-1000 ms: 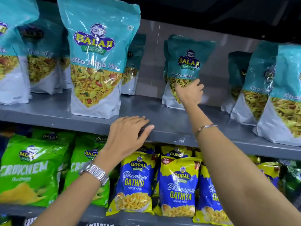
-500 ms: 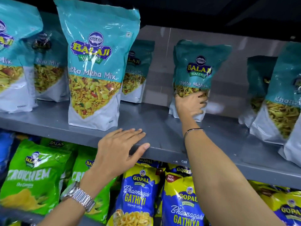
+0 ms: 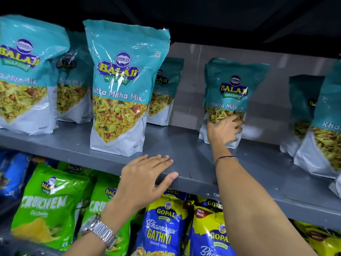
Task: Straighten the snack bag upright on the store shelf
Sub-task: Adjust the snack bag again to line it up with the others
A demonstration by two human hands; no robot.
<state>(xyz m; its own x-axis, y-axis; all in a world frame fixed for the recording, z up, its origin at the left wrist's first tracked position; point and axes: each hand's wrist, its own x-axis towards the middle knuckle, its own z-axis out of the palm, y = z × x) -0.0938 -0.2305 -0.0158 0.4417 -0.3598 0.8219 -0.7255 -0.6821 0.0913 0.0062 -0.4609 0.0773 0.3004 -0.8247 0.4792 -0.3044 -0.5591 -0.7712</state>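
We press our right hand (image 3: 224, 131) against the lower front of the teal Khatta Mitha Mix bag (image 3: 228, 93), while our left hand (image 3: 145, 179) lies flat on the grey shelf (image 3: 195, 159) edge.

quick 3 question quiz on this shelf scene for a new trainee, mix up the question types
1. True or false: the right hand is pressed on the lower front of a teal snack bag at the back of the grey shelf.
2. Where is the left hand?
A. on a green bag
B. flat on the shelf's front edge
C. on a blue bag
3. Fill in: the wristwatch is on the ____ wrist.

Key: 1 true; 2 B; 3 left
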